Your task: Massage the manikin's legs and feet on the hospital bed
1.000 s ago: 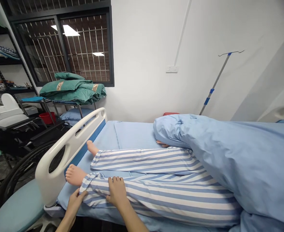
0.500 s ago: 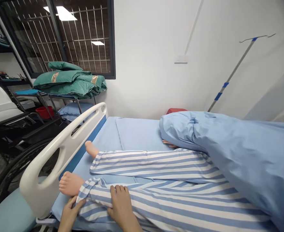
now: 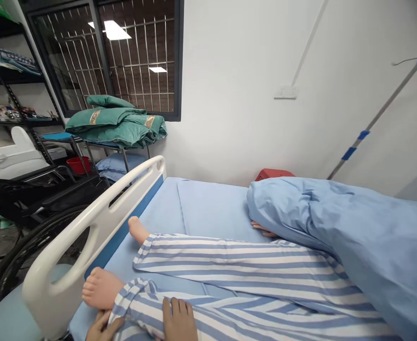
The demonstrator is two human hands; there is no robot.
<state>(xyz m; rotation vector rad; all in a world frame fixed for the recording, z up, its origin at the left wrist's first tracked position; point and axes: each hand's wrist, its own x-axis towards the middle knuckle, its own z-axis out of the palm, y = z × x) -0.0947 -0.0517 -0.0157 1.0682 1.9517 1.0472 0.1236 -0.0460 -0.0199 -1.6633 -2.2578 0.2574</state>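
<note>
A figure in blue-and-white striped trousers (image 3: 251, 265) lies on the bed with both feet bare. My left hand (image 3: 104, 327) is at the ankle of the near leg, just below the near foot (image 3: 102, 288). Its thumb lies over the trouser cuff (image 3: 125, 303), and the fingers curl under the heel side, partly hidden. My right hand (image 3: 180, 319) rests flat on the same leg's shin, fingers stretched over the striped cloth. The far foot (image 3: 137, 229) lies beyond, untouched. A blue quilt (image 3: 336, 218) covers the upper body; fingertips of the figure's hand (image 3: 263, 228) show beneath it.
A cream footboard (image 3: 98, 208) stands at the bed's left end, with a wheelchair (image 3: 52, 199) behind it. Folded green bedding (image 3: 119, 121) is stacked under the barred window. An IV pole (image 3: 375, 118) rises at the right, near a red object (image 3: 274, 173) by the wall.
The view has tilted up and turned slightly left, so the bed and my hands sit lower in the picture. Both hands keep their places on the near leg.
</note>
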